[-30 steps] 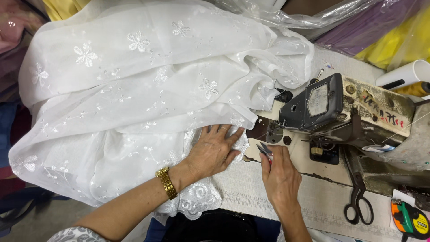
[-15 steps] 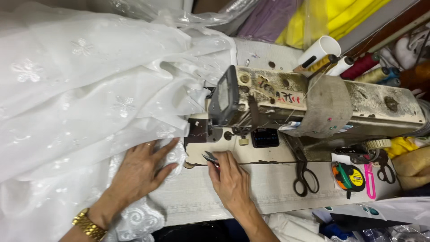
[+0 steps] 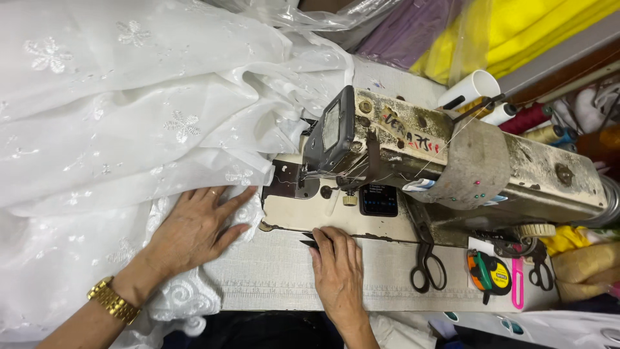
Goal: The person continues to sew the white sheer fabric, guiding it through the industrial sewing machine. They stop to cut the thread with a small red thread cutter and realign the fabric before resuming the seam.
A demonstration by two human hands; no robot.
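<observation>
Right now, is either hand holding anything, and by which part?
Left hand lies flat on the white fabric, gripping nothing. Right hand covers a small dark tool; the grip itself is hidden.

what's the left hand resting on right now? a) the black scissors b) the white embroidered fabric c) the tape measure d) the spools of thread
b: the left hand lies flat, fingers spread, on the white embroidered fabric just left of the sewing machine, while the black scissors and tape measure lie far off to the right of the right hand.
</observation>
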